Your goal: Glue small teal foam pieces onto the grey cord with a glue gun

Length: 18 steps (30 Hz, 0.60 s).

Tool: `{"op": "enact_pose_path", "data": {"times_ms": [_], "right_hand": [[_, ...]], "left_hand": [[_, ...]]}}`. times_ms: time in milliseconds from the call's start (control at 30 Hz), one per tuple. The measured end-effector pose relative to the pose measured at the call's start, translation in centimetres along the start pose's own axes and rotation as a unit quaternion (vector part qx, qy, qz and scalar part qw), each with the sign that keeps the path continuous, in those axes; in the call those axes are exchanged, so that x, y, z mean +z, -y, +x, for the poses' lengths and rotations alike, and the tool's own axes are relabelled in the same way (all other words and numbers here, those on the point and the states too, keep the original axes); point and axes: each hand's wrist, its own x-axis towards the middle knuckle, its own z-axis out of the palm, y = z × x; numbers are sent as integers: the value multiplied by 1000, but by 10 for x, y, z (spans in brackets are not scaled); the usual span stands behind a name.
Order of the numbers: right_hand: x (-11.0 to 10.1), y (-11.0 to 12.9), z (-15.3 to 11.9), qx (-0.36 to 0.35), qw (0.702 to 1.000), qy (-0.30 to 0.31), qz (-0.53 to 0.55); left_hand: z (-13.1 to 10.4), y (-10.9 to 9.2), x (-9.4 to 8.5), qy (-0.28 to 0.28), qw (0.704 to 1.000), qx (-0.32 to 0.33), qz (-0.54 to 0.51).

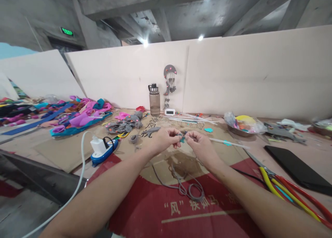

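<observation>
Over the cardboard, my left hand (168,138) and my right hand (198,143) meet near the middle of the view. Both pinch a small teal piece (182,139), probably felt, partly covered by the fingers. A grey cord (195,192) lies in loose loops on the red cardboard below my hands. Beyond my right hand, a flat turquoise cutout (208,130) rests on the table. A white stick (230,143) with a turquoise bit around it lies right of that hand. Left of my left hand is a grey felt strip (151,130).
Scissors (282,188) with red and yellow handles and a black phone (298,169) lie at right. A metal bowl (242,129) stands behind them. At left are a blue power strip (103,153) and felt scraps (83,115). A bottle (155,101) stands by the back panel.
</observation>
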Motion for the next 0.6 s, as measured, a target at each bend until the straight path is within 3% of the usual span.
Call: {"op": "enact_pose_path", "data": {"times_ms": [200, 400, 500, 600], "right_hand": [[-1, -6, 2, 15, 1000, 1, -3], [-3, -5, 1, 19, 1000, -12, -18], [-4, -5, 2, 25, 999, -19, -17], [-5, -8, 3, 16, 999, -28, -5]], "left_hand": [[3, 5, -7, 55, 994, -32, -84], [2, 4, -10, 71, 989, -58, -117], [2, 5, -11, 58, 993, -60, -88], [5, 11, -12, 7, 997, -52, -59]]}}
